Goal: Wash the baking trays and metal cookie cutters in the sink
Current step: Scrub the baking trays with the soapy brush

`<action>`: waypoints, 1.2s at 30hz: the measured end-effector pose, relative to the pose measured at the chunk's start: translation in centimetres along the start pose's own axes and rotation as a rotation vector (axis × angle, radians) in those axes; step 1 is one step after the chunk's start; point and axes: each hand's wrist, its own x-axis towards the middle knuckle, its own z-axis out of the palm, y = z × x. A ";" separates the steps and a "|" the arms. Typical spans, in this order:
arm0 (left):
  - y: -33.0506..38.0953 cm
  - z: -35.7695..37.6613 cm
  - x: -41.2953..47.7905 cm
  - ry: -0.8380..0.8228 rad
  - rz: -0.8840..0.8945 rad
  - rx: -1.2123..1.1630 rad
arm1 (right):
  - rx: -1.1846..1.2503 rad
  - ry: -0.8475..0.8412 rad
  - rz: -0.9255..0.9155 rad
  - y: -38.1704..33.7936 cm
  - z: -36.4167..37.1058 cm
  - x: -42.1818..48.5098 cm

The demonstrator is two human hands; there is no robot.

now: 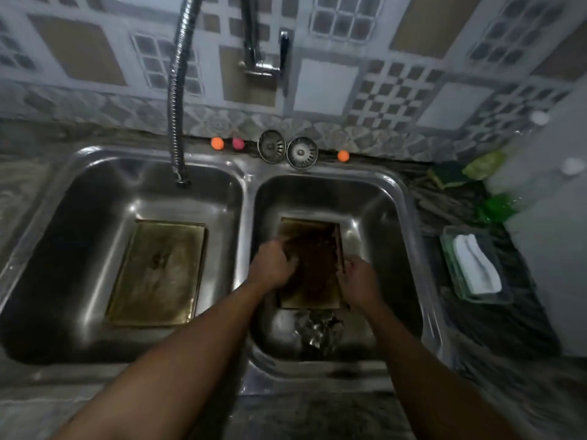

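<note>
- The stainless double sink (245,198) is set into a dark mottled countertop (508,328), with patterned tiles on the wall behind.
- A soiled baking tray (317,249) lies in the right basin (386,214), toward its far side, its inside coated dark brown.
- The left hand (271,268) sits on the tray's left edge with fingers bent down onto the soiled face; blur hides whether it grips the rim or something small, so I cannot tell.
- The right hand (362,282) pinches the tray's right rim, fingers curled over the raised edge.
- The metal cookie cutters (319,331) lie in a loose shiny heap at the near edge of the right basin, just below the tray (their single shapes are too blurred to tell).
- A gold baking tray (158,274) lies flat in the middle of the left basin (95,217), well apart from both hands.
- A ribbed flexible hose (176,90) hangs down from above, its end over the far edge of the left basin.
- A chrome tap (263,58) is fixed to the wall above the divider.
- Two round sink strainers (301,153) lean side by side on the sink's far rim, between a pink ball (238,143) and an orange ball (343,156); another orange ball (217,143) sits just left of the pink one.
- A green-and-yellow sponge (444,174) lies at the countertop's far right corner.
- A clear glass dish (451,268) beside the sink's right edge holds a folded white cloth (476,269).
</note>
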 end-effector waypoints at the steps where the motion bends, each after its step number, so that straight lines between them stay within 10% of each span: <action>1: -0.2 1.0 0.3 0.004 -0.027 0.007 | -0.006 -0.019 0.000 0.8 0.0 0.5; 25: -5.0 8.0 4.6 0.070 -0.415 0.125 | -0.261 -0.043 0.239 6.3 3.7 7.7; 36: -3.1 6.5 2.4 0.262 -0.135 -0.013 | -0.018 -0.013 0.210 5.4 2.4 6.9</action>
